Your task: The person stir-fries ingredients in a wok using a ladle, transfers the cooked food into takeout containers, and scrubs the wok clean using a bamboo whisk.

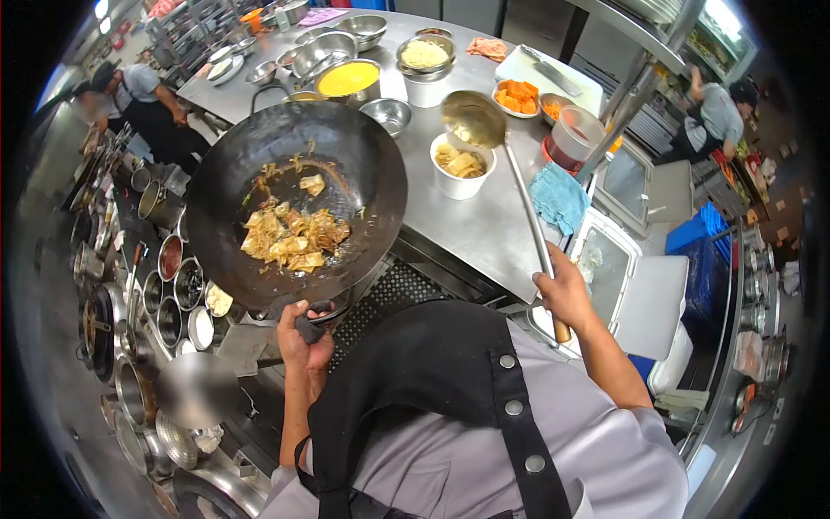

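My left fingers (322,349) clamp the wok (373,164) near its five o'clock, right fingers (546,284) grip the ladle (474,118); both need steady wrists.

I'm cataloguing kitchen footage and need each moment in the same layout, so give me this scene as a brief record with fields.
Left hand: grips the wok's near handle with a dark cloth
Right hand: holds the ladle by its shaft
Wok: raised, tilted, holding browned, flat pieces
White tub: on the steel counter, similar pieces inside
Ladle bowl: by the tub; contact unclear
Also on counter: yellow liquid, orange chunks, blue cloth
Other people: co-workers at both sides
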Demonstrator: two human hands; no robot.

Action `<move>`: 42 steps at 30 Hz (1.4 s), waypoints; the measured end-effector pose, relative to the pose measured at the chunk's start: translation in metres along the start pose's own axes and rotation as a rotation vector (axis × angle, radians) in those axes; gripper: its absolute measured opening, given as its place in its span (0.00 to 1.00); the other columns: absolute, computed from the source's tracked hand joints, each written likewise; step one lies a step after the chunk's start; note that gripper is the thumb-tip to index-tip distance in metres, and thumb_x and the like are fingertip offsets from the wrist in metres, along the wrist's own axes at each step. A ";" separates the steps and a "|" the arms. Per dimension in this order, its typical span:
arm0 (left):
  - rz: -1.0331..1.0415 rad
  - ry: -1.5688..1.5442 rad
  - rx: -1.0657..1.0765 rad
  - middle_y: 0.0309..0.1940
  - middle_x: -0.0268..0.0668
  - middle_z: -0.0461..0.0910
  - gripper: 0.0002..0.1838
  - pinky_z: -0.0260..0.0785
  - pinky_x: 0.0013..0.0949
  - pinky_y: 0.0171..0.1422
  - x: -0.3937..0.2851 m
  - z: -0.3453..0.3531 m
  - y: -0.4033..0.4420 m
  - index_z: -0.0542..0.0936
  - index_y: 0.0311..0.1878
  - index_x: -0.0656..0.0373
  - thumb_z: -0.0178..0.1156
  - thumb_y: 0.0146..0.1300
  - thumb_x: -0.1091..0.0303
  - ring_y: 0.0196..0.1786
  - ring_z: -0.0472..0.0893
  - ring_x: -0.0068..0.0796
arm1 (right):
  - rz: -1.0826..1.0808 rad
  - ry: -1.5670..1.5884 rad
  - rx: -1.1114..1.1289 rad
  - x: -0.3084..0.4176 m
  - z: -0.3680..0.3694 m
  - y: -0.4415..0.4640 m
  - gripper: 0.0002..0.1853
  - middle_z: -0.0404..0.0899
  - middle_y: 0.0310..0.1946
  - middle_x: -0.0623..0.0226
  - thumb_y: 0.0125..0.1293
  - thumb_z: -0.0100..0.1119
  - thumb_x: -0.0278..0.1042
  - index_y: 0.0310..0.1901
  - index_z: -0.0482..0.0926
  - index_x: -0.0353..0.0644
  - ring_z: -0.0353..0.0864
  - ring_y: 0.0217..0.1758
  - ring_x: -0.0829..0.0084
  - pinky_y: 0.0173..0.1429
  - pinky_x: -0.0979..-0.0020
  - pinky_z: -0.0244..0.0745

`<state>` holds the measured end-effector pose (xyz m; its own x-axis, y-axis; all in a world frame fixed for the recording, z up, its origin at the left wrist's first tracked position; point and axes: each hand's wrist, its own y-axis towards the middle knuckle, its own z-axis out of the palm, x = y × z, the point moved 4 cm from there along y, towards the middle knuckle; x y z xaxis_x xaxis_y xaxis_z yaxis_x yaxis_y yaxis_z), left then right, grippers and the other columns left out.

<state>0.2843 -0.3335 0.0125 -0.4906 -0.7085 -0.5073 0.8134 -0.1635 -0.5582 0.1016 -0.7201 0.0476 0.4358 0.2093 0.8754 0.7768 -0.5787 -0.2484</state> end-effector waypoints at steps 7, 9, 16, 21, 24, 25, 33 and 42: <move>-0.133 -0.007 0.040 0.30 0.44 0.77 0.06 0.75 0.29 0.37 0.004 -0.006 -0.004 0.73 0.34 0.63 0.59 0.55 0.74 0.26 0.76 0.25 | 0.124 0.543 0.362 0.052 0.023 -0.017 0.30 0.63 0.12 0.72 0.57 0.50 0.21 0.65 0.63 0.39 0.61 0.07 0.79 0.11 0.77 0.57; -0.120 0.041 0.058 0.31 0.47 0.77 0.06 0.75 0.29 0.37 0.005 -0.003 -0.009 0.72 0.34 0.65 0.58 0.56 0.74 0.27 0.76 0.27 | 0.048 0.256 0.390 0.084 0.052 -0.001 0.30 0.65 0.14 0.72 0.58 0.53 0.24 0.65 0.64 0.38 0.63 0.09 0.80 0.14 0.77 0.60; -0.144 0.095 0.111 0.30 0.45 0.76 0.05 0.73 0.28 0.35 0.003 0.007 -0.019 0.72 0.34 0.66 0.57 0.56 0.75 0.27 0.74 0.27 | -0.569 -0.358 0.409 0.134 0.151 0.046 0.27 0.79 0.31 0.46 0.60 0.52 0.29 0.63 0.64 0.40 0.81 0.29 0.51 0.37 0.58 0.76; -0.132 0.056 0.101 0.29 0.41 0.74 0.04 0.72 0.27 0.33 -0.002 0.004 -0.010 0.72 0.33 0.66 0.56 0.56 0.77 0.27 0.74 0.27 | -0.597 -0.779 0.638 0.119 0.085 0.011 0.36 0.79 0.32 0.42 0.54 0.55 0.26 0.68 0.62 0.44 0.81 0.35 0.47 0.44 0.53 0.75; -0.127 0.024 0.075 0.29 0.42 0.74 0.04 0.72 0.26 0.33 0.001 0.000 -0.011 0.72 0.33 0.65 0.57 0.56 0.77 0.28 0.75 0.27 | -0.498 -0.612 0.510 0.118 0.078 0.025 0.34 0.76 0.26 0.46 0.53 0.55 0.26 0.66 0.65 0.42 0.79 0.27 0.56 0.39 0.60 0.75; -0.126 0.028 0.077 0.29 0.42 0.74 0.04 0.72 0.26 0.33 0.001 -0.002 -0.010 0.72 0.33 0.65 0.57 0.56 0.77 0.28 0.75 0.27 | -0.558 -0.521 0.402 0.109 0.085 0.044 0.34 0.74 0.20 0.50 0.54 0.54 0.26 0.67 0.65 0.41 0.77 0.23 0.62 0.34 0.63 0.74; -0.033 -0.018 0.046 0.29 0.42 0.75 0.05 0.73 0.27 0.33 -0.001 0.004 -0.011 0.72 0.34 0.67 0.57 0.57 0.76 0.27 0.75 0.27 | -0.581 -0.561 0.661 0.121 0.108 0.033 0.37 0.76 0.23 0.51 0.55 0.55 0.27 0.70 0.61 0.48 0.79 0.26 0.65 0.40 0.64 0.74; -0.041 -0.031 0.015 0.29 0.46 0.76 0.06 0.74 0.29 0.34 0.003 0.000 -0.018 0.71 0.34 0.68 0.57 0.57 0.76 0.27 0.75 0.28 | -0.609 -0.587 0.430 0.110 0.127 0.086 0.33 0.78 0.29 0.42 0.57 0.52 0.28 0.68 0.61 0.38 0.81 0.31 0.53 0.42 0.59 0.74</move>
<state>0.2679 -0.3324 0.0214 -0.5143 -0.7216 -0.4636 0.7973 -0.2032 -0.5683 0.2744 -0.6473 0.0703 -0.0318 0.8103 0.5852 0.9958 0.0762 -0.0515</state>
